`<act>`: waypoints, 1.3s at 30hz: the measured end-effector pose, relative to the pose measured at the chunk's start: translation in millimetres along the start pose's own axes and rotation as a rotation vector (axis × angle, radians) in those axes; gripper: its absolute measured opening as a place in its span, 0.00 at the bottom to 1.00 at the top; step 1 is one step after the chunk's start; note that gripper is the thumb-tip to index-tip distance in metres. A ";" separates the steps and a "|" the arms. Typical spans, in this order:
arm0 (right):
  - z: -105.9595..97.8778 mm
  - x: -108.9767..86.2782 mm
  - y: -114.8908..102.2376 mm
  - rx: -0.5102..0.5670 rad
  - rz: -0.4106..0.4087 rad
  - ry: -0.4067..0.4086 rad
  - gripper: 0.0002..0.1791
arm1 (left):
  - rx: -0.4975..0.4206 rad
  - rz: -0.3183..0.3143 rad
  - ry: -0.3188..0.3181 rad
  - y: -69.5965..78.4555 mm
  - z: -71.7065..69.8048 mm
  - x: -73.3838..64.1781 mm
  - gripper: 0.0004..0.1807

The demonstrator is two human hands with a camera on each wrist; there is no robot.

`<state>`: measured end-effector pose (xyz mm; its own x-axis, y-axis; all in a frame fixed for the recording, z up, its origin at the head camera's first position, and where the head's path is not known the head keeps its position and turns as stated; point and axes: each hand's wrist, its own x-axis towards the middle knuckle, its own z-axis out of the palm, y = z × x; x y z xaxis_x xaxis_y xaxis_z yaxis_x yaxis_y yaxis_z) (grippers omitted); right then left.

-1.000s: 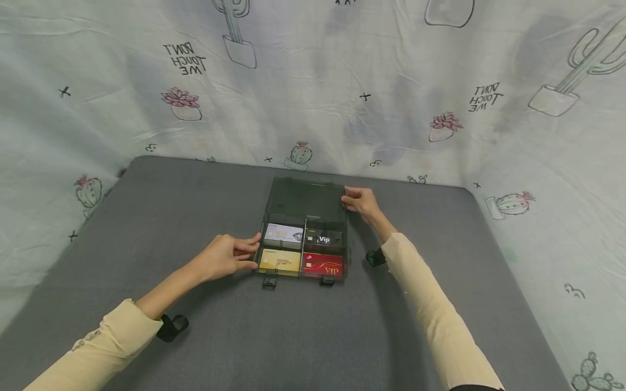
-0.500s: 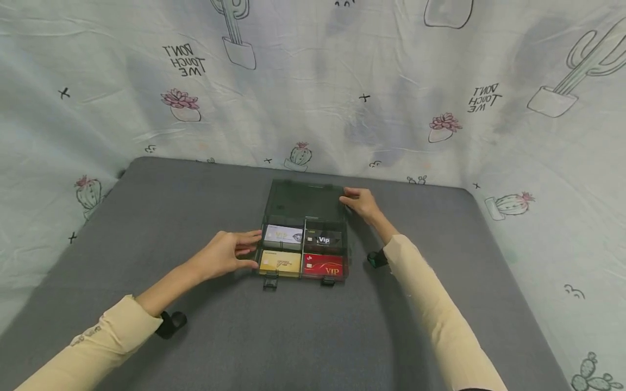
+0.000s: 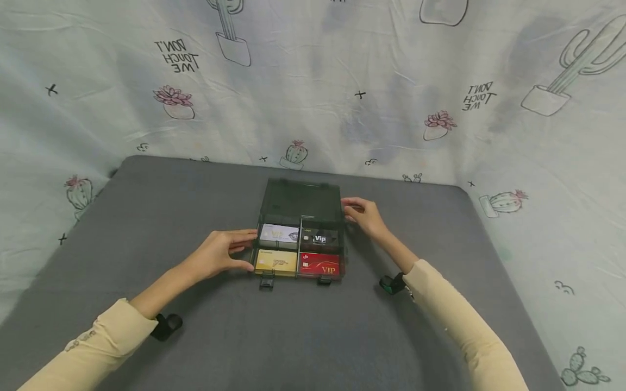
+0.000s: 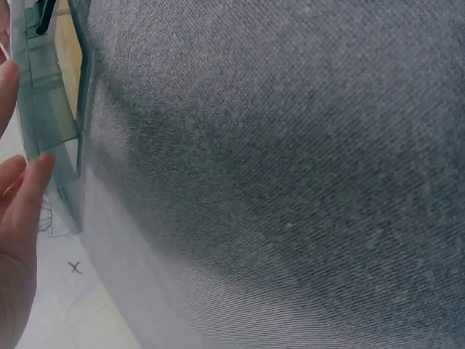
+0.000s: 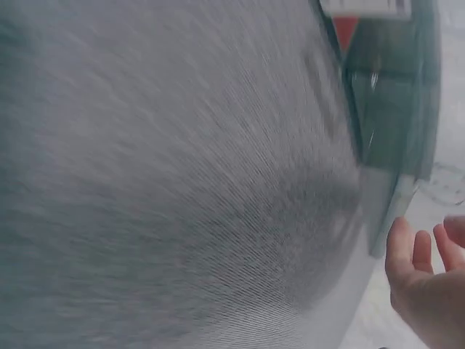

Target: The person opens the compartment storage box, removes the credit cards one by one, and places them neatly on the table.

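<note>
A dark translucent plastic box lies on the table, its lid swung back on the far side. Divided compartments hold a white VIP card, a black one, a gold card and a red VIP card. My left hand rests its fingertips and thumb tip against the box's left side, the fingers nearly straight. Beside the lid's right edge is my right hand, fingers loosely bent. In the right wrist view those fingers show a gap from the box and nothing in them.
Two latches stick out from the box's front edge. The grey cloth-covered table reaches back to a cactus-print curtain, which also hangs along both sides. A black strap hangs at my left wrist, another strap at the right.
My right hand has come off the lid's far right edge and drawn back toward me and to the right. The left hand stays at the box's side; the head view shifts slightly.
</note>
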<state>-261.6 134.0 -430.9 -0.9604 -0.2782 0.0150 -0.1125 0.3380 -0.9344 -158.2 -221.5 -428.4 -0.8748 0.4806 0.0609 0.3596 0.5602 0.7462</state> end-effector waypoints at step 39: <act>5.9 -96.4 -0.9 -0.110 0.006 -0.167 0.13 | 0.096 0.172 -0.017 -10.8 7.6 -5.1 0.35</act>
<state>-167.4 155.2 -433.7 -0.9067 -0.4177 -0.0582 -0.1426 0.4336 -0.8898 -155.1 -224.8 -441.8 -0.7928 0.5854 0.1700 0.5329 0.5303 0.6594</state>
